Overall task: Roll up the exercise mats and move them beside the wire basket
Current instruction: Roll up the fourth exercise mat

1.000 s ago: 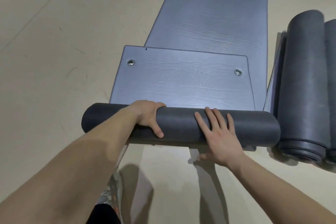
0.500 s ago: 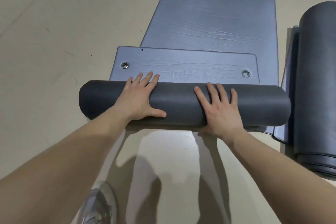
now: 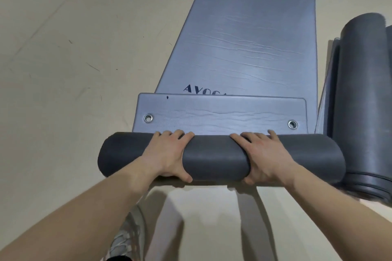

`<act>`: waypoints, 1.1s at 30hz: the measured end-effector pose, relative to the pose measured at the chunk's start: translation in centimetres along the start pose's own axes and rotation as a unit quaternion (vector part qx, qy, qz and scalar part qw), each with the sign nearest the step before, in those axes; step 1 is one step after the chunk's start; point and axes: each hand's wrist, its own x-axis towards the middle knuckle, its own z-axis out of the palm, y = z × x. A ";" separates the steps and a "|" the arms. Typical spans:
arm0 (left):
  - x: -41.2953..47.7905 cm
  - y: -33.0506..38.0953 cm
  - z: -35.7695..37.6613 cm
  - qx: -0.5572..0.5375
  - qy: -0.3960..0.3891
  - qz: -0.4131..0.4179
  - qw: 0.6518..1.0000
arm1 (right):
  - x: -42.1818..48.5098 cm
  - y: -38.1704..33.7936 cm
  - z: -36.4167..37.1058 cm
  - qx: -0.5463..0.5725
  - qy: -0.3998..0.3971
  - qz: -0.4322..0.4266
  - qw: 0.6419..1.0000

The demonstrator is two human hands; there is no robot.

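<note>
two hands clasp the part-rolled mat (image 3: pixel 214 159) on the near floor (image 3: pixel 63 70), left hand (image 3: pixel 169 152) and right hand (image 3: pixel 265 154) curling fingers over its far side, thumbs on the near side. soft, springy foam: likely light yet prone to unroll, so hold wide, pressed tight.

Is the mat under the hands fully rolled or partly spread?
Partly spread. The left hand and right hand grip the roll, but a flat end with eyelets lies beyond it.
</note>
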 end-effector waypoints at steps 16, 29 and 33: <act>3.2 -0.2 -2.6 -0.012 0.092 -0.071 0.993 | 0.0 1.4 1.6 -0.021 0.128 0.044 0.991; 5.4 3.4 -3.6 -0.062 0.057 -0.164 0.983 | 9.3 9.0 -4.7 -0.140 0.127 0.059 0.980; 3.9 7.5 -1.8 -0.218 0.033 -0.113 0.969 | 5.7 7.6 -2.3 0.128 0.185 0.228 0.947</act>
